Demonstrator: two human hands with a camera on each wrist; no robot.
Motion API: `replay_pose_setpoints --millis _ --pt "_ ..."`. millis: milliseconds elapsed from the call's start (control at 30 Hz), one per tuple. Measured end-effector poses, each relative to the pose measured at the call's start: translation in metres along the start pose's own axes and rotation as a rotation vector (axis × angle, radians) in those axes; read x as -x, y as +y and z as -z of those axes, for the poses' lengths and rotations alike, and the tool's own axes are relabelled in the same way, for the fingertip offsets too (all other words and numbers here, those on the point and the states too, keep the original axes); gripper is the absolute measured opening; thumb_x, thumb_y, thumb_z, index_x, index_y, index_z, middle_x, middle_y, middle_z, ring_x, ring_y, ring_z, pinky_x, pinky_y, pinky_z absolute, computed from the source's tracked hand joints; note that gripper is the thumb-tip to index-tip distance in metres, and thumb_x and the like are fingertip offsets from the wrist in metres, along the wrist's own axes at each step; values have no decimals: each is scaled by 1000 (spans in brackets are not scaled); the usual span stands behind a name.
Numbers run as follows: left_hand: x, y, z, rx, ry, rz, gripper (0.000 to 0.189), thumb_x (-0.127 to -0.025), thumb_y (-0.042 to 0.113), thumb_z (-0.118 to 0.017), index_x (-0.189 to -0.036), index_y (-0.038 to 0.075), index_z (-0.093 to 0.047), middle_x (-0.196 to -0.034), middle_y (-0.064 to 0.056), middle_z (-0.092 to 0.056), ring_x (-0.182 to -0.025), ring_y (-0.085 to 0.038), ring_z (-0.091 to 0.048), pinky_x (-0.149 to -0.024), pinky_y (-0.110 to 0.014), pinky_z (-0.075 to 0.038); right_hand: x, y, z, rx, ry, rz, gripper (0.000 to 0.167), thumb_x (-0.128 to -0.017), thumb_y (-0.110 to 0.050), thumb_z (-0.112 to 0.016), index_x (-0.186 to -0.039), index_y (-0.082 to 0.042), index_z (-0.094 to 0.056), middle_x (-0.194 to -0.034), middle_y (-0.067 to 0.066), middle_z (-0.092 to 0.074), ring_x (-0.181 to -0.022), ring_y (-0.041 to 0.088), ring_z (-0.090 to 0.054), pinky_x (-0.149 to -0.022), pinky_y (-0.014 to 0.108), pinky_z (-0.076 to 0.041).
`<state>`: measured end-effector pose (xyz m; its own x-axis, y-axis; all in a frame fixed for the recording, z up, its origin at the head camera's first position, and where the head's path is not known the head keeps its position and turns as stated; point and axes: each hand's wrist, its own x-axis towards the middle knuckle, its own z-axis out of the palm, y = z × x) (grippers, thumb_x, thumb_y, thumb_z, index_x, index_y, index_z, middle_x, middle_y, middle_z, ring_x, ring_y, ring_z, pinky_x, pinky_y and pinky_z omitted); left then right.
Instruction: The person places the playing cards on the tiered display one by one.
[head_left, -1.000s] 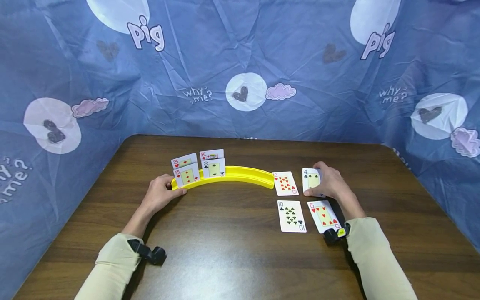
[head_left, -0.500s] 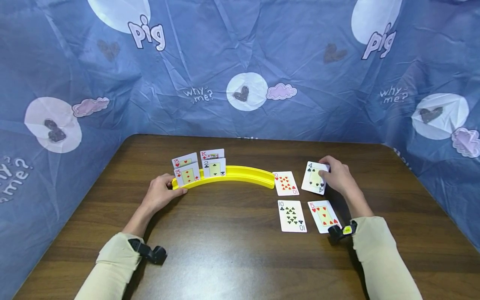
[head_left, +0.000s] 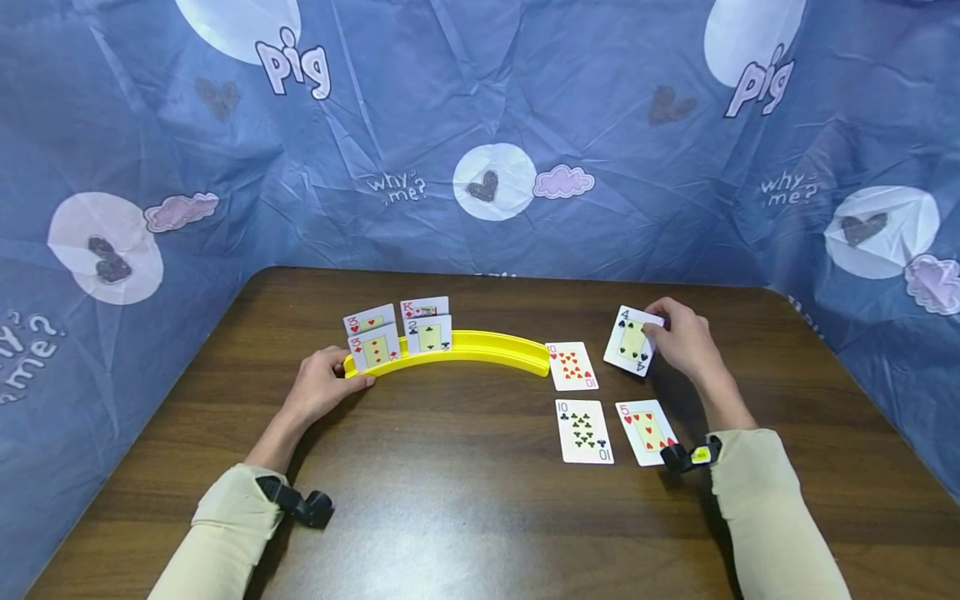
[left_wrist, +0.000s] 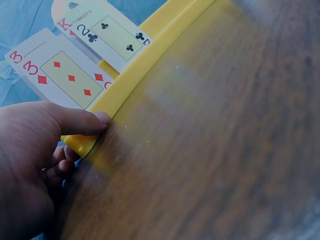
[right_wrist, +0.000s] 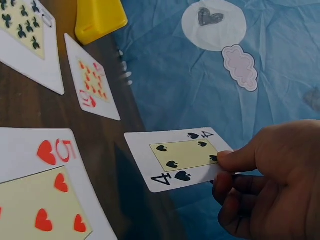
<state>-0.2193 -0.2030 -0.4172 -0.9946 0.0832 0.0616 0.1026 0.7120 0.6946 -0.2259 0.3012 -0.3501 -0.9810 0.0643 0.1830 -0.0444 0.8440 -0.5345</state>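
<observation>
My right hand (head_left: pixel 686 346) pinches the four of spades (head_left: pixel 629 342) by its right edge, thumb on its face and fingers beneath. In the right wrist view the four of spades (right_wrist: pixel 182 155) is lifted off the table and tilted. My left hand (head_left: pixel 318 387) grips the left end of a curved yellow card holder (head_left: pixel 487 346), its thumb (left_wrist: pixel 95 121) along the front side. Two pairs of cards stand in the holder: the three of diamonds (head_left: pixel 372 350) before the three of hearts (head_left: pixel 369 320), and the two of clubs (head_left: pixel 429 335) before a king (head_left: pixel 423 307).
Face up on the wooden table (head_left: pixel 450 467) lie the ten of hearts (head_left: pixel 572 367) at the holder's right end, the ten of clubs (head_left: pixel 584 432) and the five of hearts (head_left: pixel 647 432). A blue printed cloth (head_left: pixel 420 108) hangs behind the table.
My right hand has picked the four of spades up off the table, raising it slightly away from me and turning it. The left hand and the yellow holder stay put.
</observation>
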Motion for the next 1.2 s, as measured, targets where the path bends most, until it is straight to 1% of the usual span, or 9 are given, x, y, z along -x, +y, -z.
replay_pose_setpoints --millis 67,167,300,467,533,767,1000,1200 --pt "0 0 0 2 1 0 37 -84 21 -79 -111 -3 -72 -109 -21 -65 -95 -28 -52 -77 -32 -34 -1 -2 2 2 29 20 19 -94 -9 -60 -110 1 -64 -86 17 -63 -78 29 -56 -64 30 -38" --pt "0 0 0 4 0 1 37 -84 21 -79 -111 -3 -72 -109 -21 -65 -95 -27 -52 -77 -32 -34 -2 -7 4 -9 47 32 16 -94 -9 -61 -105 1 -65 -80 14 -61 -72 24 -54 -61 29 -39" --pt "1 0 0 4 -4 4 37 -84 21 -79 -111 -3 -72 -109 -21 -65 -95 -28 -52 -77 -32 -34 -6 -16 6 -48 49 31 16 -95 -11 -62 -106 1 -65 -81 14 -61 -67 17 -53 -56 26 -41" --pt "1 1 0 4 -6 5 36 -84 21 -78 -111 -3 -72 -111 -22 -65 -97 -28 -51 -78 -33 -33 -10 -30 7 -90 71 73 16 -95 -12 -64 -104 1 -67 -82 15 -65 -65 12 -52 -57 22 -42" --pt "1 0 0 3 -3 1 36 -84 21 -79 -110 -3 -72 -110 -21 -65 -96 -28 -51 -78 -33 -33 -12 -36 7 -102 71 85 16 -96 -13 -64 -104 1 -68 -82 15 -65 -65 12 -52 -57 22 -42" --pt "0 -1 -1 -4 9 -23 35 -83 20 -80 -108 -3 -72 -107 -21 -66 -93 -27 -53 -76 -31 -34 -17 -56 7 -127 34 89 18 -98 -15 -62 -107 -1 -68 -89 17 -68 -69 13 -55 -59 21 -44" --pt "0 1 -1 0 5 -7 36 -83 20 -79 -109 -4 -72 -107 -21 -65 -94 -27 -52 -76 -32 -33 -24 -75 6 -154 18 108 19 -98 -15 -61 -109 -1 -68 -91 17 -68 -71 13 -57 -61 19 -47" --pt "0 1 0 9 -2 6 37 -84 21 -79 -110 -3 -72 -109 -21 -64 -95 -27 -51 -77 -32 -33 -29 -95 4 -183 4 114 19 -98 -14 -62 -110 -1 -68 -94 18 -69 -74 15 -57 -62 18 -47"
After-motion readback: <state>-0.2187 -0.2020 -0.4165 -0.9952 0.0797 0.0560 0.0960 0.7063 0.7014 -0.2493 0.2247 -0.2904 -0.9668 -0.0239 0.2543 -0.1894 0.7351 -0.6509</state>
